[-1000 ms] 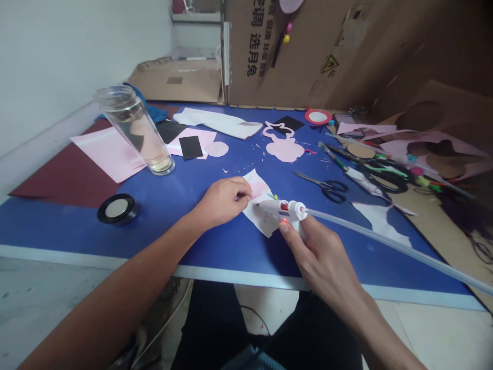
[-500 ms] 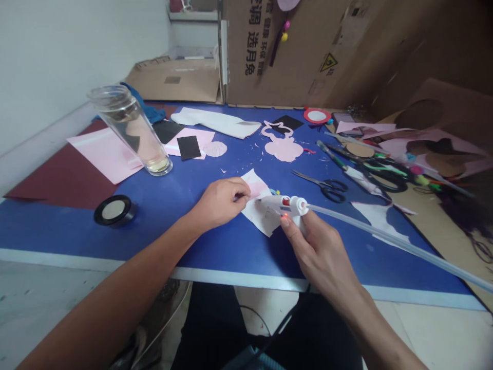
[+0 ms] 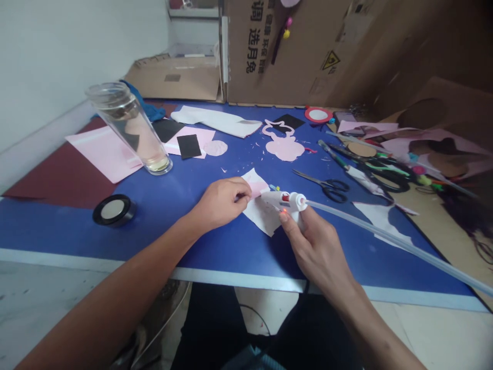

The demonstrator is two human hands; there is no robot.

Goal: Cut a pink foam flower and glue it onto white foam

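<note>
My right hand [image 3: 314,239] grips a white hot glue gun [image 3: 287,201] with a small red light glowing. A long clear glue stick [image 3: 370,223] sticks out of its back end. The gun's nozzle points left, over a creased white sheet of paper [image 3: 264,218]. On that sheet lies a small pink paper piece [image 3: 259,188], its left edge at the pinched fingertips of my left hand [image 3: 225,203]. What exactly is between those fingertips is partly hidden. Just behind the nozzle are small blue and yellow bits [image 3: 275,188].
Black-handled scissors [image 3: 325,185] lie to the right, before a pile of pens and scraps. Pink cut-out shapes [image 3: 285,148] sit farther back. At left stand a glass bottle [image 3: 134,131] and a black tape roll [image 3: 113,210]. Cardboard [image 3: 292,82] walls the back.
The glue gun's nozzle has shifted very slightly on the white paper. My left hand stays nearly in place, and the view has tilted a little.
</note>
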